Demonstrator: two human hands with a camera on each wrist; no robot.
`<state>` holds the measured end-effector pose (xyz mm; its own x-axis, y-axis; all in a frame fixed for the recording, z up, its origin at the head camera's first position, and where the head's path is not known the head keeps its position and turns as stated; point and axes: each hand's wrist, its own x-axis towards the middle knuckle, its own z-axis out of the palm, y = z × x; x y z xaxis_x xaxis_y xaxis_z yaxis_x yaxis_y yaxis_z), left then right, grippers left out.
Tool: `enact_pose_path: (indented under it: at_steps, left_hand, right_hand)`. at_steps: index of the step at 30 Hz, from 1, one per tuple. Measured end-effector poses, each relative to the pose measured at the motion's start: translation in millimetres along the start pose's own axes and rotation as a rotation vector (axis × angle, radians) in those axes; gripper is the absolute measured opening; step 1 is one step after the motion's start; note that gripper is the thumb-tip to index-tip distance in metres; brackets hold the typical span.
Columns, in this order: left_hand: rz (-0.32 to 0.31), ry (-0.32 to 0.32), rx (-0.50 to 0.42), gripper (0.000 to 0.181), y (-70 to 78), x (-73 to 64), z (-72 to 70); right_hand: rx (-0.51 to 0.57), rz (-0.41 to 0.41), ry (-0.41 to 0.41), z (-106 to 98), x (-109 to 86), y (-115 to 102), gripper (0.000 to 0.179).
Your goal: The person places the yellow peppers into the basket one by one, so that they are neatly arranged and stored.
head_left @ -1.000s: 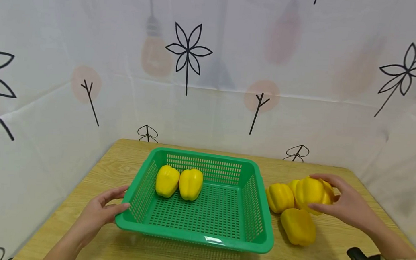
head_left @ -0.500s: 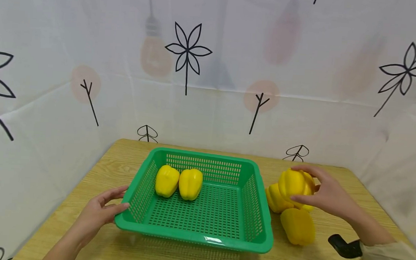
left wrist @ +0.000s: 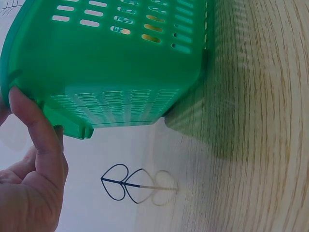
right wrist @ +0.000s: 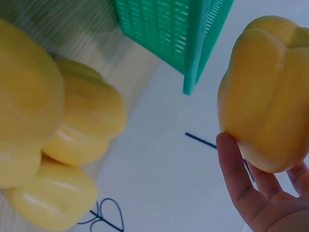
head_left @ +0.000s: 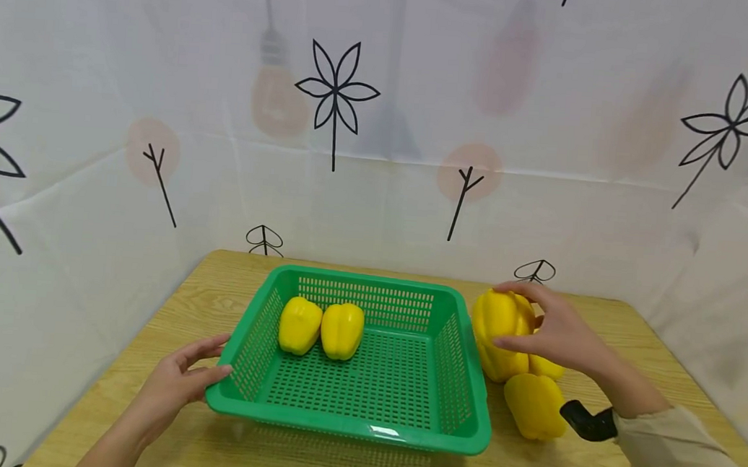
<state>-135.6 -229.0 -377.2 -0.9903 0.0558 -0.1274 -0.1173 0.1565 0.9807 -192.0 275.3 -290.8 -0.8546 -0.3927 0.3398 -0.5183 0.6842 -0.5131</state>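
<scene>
My right hand (head_left: 562,335) holds a yellow bell pepper (head_left: 495,318) between thumb and fingers, raised beside the right rim of the green basket (head_left: 341,421). In the right wrist view this bell pepper (right wrist: 263,96) is clear of the others, its lower side against the fingertips. With the thumb and fingers of my left hand (head_left: 168,385), I grip the basket's left rim. Two yellow bell peppers, one left (head_left: 300,326) and one right (head_left: 342,331), sit side by side inside at the back left.
More yellow bell peppers lie on the wooden table right of the basket: one in front (head_left: 534,407), others partly hidden behind the raised one and my hand. A patterned white cloth (head_left: 388,213) hangs behind the table (head_left: 145,333) and along its sides.
My right hand has lifted the bell pepper off the pile and carried it left, up to the basket's right rim. The left hand and basket have stayed in place.
</scene>
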Motion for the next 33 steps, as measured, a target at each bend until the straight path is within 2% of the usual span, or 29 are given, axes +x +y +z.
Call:
enact_pose_path:
  at_steps: [10,15,21,33]
  left_hand:
    - [-0.015,0.007,-0.012,0.065,1.3,-0.1,0.6]
    - [0.01,-0.008,-0.005,0.065,1.3,-0.9,0.4]
    - [-0.003,0.009,-0.005,0.065,1.2,-0.7,1.2]
    - [-0.01,0.015,-0.008,0.066,0.3,-1.3,1.5]
  right_hand:
    - [0.057,0.01,-0.044,7.7,17.9,-14.9,0.062]
    - [0.104,0.01,-0.052,13.2,30.4,-20.5,0.061]
    - [0.154,0.0,-0.064,20.3,43.9,-23.9,0.061]
    - [0.238,-0.044,-0.104,45.2,72.2,-36.8,0.064]
